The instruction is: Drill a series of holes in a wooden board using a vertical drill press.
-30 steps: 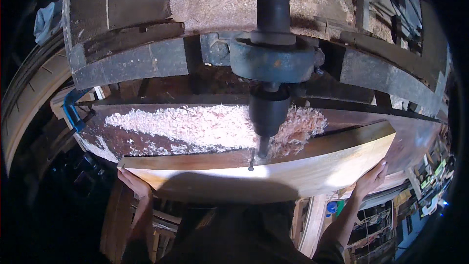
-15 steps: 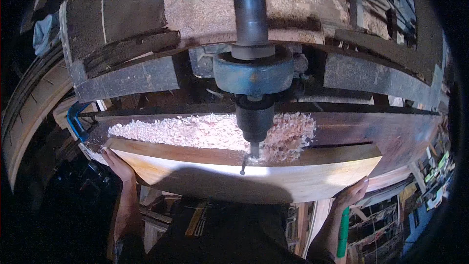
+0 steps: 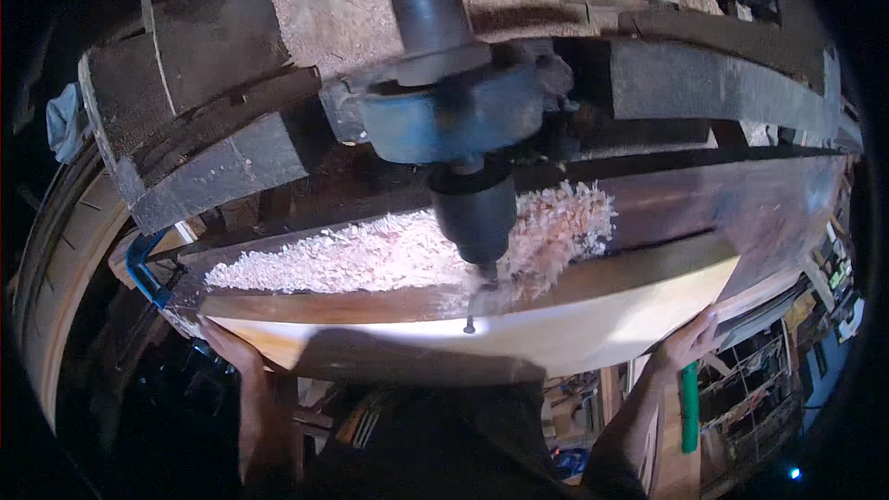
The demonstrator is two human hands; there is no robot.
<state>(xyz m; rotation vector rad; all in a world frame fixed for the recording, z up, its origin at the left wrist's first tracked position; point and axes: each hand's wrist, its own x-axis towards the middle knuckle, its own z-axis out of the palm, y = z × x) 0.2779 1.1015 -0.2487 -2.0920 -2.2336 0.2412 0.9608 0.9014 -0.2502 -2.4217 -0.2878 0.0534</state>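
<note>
A long, pale wooden board (image 3: 602, 329) lies lengthwise across in front of me, its broad face toward me. My left hand (image 3: 231, 344) grips its left end, fingers wrapped at the corner. At the other end my right hand (image 3: 687, 343) holds the lower right corner. Above the board's far edge, near the middle, hangs a dark drill chuck (image 3: 474, 213) with a bit whose tip is blurred. A small dark nail-like shape (image 3: 470, 324) shows against the board just below the bit; whether it is solid or a shadow I cannot tell.
A heap of pale wood shavings (image 3: 370, 245) lies behind the board on the dark machine table (image 3: 667, 199). The blue machine head (image 3: 454, 116) stands over it. A blue clamp-like handle (image 3: 143, 268) is at the left, and a green tube (image 3: 689, 407) is at the lower right.
The whole view has tilted, the right side now higher. Both hands keep their hold on the board's ends. Any shift of the board against the chuck is too slight to tell.
</note>
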